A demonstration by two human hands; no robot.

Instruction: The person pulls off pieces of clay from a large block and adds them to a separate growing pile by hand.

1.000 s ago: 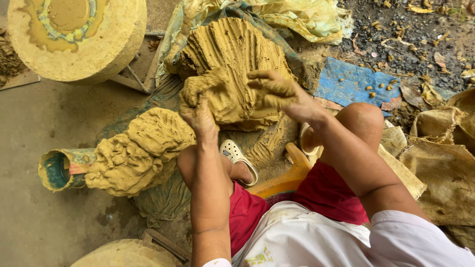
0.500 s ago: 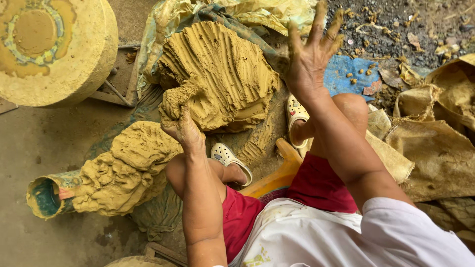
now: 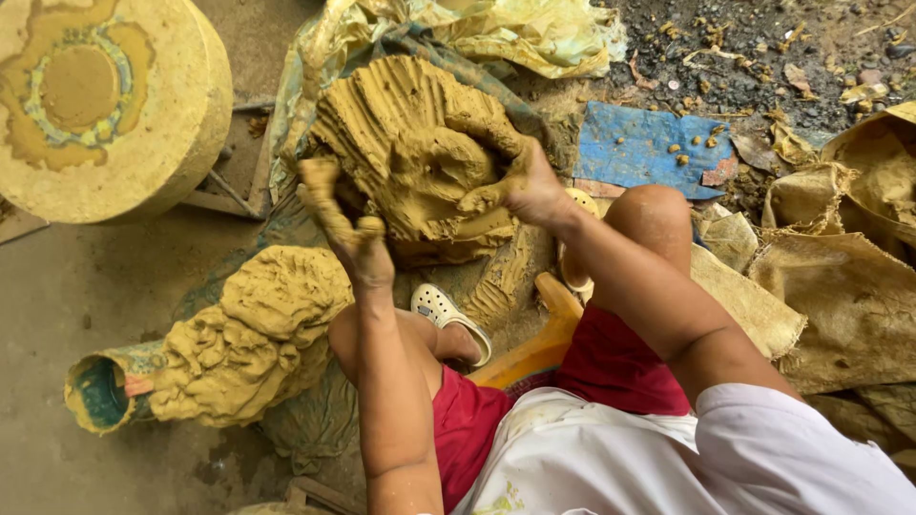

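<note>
A big mound of wet yellow-brown clay [image 3: 401, 124], scored with finger grooves, lies on the ground in front of me. My right hand [image 3: 515, 181] is pressed into its right side, fingers curled around a lump of the clay. My left hand [image 3: 345, 224] is lifted just off the mound's left edge. It is coated in clay, its fingers are spread, and it holds nothing. A second heap of clay [image 3: 258, 334] lies to the lower left, draped over a clay-smeared tube [image 3: 95, 391] with a blue-green inside.
A thick round clay-coated wheel [image 3: 105, 105] stands at the upper left. Plastic sheeting [image 3: 525, 33] lies behind the mound, a blue sheet [image 3: 639, 143] and brown sacks [image 3: 840, 286] to the right. My foot in a white clog [image 3: 448, 315] rests by a yellow stool [image 3: 534, 343].
My right hand, raised and open half a second ago, has come down and dug into the mound. My left hand has let go of the mound's edge and lifted with fingers spread.
</note>
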